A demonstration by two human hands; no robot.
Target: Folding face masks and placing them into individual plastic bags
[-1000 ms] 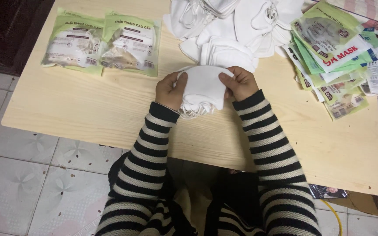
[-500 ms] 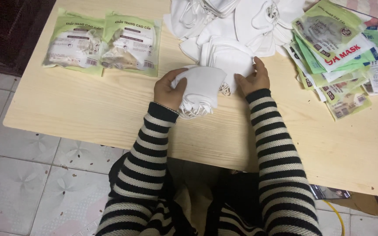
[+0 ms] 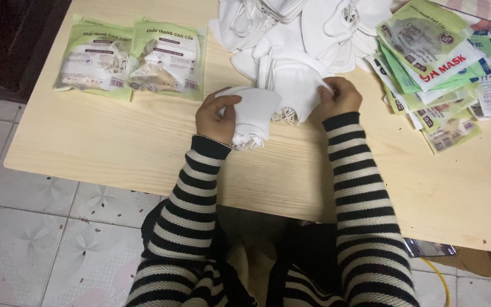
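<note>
Folded white face masks (image 3: 254,116), a small stack: gripped in the left hand (image 3: 216,116) just above the near middle of the table, fingers curled around the bundle, thumb on top. Long axis runs roughly away from the person, tilted slightly right; ear loops hang at the near end, toward the striped sleeve.

Wooden table (image 3: 115,148): pale, rectangular; bears everything listed.

Pile of loose white masks (image 3: 291,28): far centre edge, heaped and overlapping, apparently the supply within easy reach.

Empty green-and-clear pouches (image 3: 433,62): fanned stack at the far right, just beside the pile.

Filled mask packets (image 3: 132,57): two, flat and side by side at the far left, well apart from the loose stock, seemingly set aside as finished.

Single white mask (image 3: 294,79): nearest of the pile, lying flat, touching the bundle's right side.

Right hand (image 3: 339,96): fingertips pinched narrowly on that mask's right edge, seemingly to lift it.
</note>
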